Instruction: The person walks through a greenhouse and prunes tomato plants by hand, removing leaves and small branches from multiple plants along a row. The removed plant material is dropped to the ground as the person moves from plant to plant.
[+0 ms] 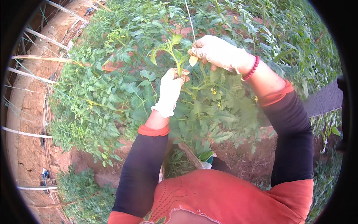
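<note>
In a thin white glove, my left hand (171, 89) pinches the upper stem of a tomato plant (179, 65) between thumb and fingers. The plant's young leaves stand up above that grip. My right hand (218, 53), gloved too and with soiled fingertips, is a little higher and to the right. A pale string (190, 19) comes down from above into its pinched fingers. Just under those fingertips shows a small yellowish piece (193, 60); I cannot tell whether it is leaf or glove. Leafy side shoots with yellow flowers (214, 91) spread below both hands.
Dense tomato plants (92, 103) grow ahead and to both sides. An earthen wall (28, 112) with pale poles (46, 38) and thin cords runs along the left. Bare soil (237, 162) shows between rows. A dark flat panel (323, 98) juts in at the right.
</note>
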The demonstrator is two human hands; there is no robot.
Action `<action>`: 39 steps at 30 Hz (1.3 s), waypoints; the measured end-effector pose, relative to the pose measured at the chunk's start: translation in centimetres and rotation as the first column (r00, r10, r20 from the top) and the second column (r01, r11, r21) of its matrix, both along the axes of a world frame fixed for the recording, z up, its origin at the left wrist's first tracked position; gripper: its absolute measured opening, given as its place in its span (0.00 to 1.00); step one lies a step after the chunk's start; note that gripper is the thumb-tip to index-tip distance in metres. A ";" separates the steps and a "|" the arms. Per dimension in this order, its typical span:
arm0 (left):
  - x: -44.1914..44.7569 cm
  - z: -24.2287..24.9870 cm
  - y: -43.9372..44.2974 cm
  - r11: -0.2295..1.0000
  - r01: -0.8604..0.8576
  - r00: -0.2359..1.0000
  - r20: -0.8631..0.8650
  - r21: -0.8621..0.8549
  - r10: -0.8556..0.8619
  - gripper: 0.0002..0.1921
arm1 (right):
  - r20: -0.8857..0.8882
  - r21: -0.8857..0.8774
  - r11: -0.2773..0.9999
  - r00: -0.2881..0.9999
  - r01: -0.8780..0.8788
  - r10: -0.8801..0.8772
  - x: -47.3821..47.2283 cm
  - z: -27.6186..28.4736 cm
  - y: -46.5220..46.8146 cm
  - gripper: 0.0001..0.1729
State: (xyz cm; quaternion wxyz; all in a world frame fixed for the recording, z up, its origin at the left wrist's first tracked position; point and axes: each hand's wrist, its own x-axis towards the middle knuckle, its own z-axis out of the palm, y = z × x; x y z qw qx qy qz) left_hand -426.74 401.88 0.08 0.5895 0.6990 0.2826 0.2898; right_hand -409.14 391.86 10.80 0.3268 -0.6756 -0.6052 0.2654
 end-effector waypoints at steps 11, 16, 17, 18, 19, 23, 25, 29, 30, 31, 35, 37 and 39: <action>0.0 0.8 -2.4 0.997 -0.036 0.976 0.216 0.072 0.020 0.09 | -0.367 0.348 0.933 0.929 0.091 0.046 -3.4 -1.2 1.2 0.15; 0.2 0.1 -2.2 0.969 -0.245 0.941 0.243 0.006 0.237 0.10 | -0.521 0.469 0.839 0.854 0.277 0.009 -5.1 -1.3 1.4 0.16; 0.4 -0.1 -2.3 0.976 -0.203 0.873 0.435 -0.082 0.219 0.11 | -0.491 0.502 0.807 0.871 0.310 -0.030 -5.3 -1.3 1.6 0.17; 0.5 -0.1 -2.3 0.970 -0.191 0.841 0.486 -0.148 0.239 0.11 | -0.481 0.476 0.801 0.870 0.363 -0.108 -5.4 -1.4 1.6 0.18; 0.6 -0.2 -2.4 0.951 -0.191 0.797 0.527 -0.244 0.295 0.12 | -0.452 0.542 0.770 0.889 0.337 -0.070 -5.5 -1.5 1.5 0.19; 0.3 -0.2 -3.3 0.945 -0.101 0.771 0.576 -0.312 0.273 0.16 | -0.376 0.568 0.778 0.926 0.269 -0.045 -6.7 -2.4 -1.1 0.26; -0.5 0.1 -3.0 0.882 -0.097 0.812 0.476 -0.461 0.338 0.16 | -0.369 0.702 0.666 0.929 0.254 0.035 -7.1 -4.0 -3.7 0.27; -1.4 0.5 -1.2 0.799 -0.182 0.764 0.430 -0.573 0.482 0.31 | -0.456 0.609 0.625 0.860 0.489 -0.229 -4.7 -9.4 -10.6 0.23; -1.9 0.8 -0.6 0.763 -0.105 0.778 0.426 -0.637 0.462 0.32 | -0.533 0.537 0.589 0.784 0.604 -0.318 -3.8 -11.0 -12.0 0.21; -2.2 1.0 -0.3 0.740 -0.001 0.797 0.446 -0.672 0.407 0.32 | -0.589 0.460 0.539 0.697 0.706 -0.409 -2.8 -12.7 -13.4 0.20; -2.4 1.5 -0.5 0.631 0.027 0.749 0.433 -0.776 0.501 0.35 | -0.465 0.108 0.436 0.433 0.894 -0.773 5.0 -17.5 -19.2 0.16; -2.4 1.7 -1.0 0.662 0.088 0.741 0.493 -0.744 0.456 0.36 | -0.011 0.393 0.432 0.474 0.812 -0.880 9.9 -19.7 -19.6 0.15; -2.4 1.5 -1.4 0.681 0.060 0.749 0.484 -0.730 0.453 0.36 | 0.102 0.449 0.495 0.508 0.744 -0.855 14.7 -21.4 -19.2 0.15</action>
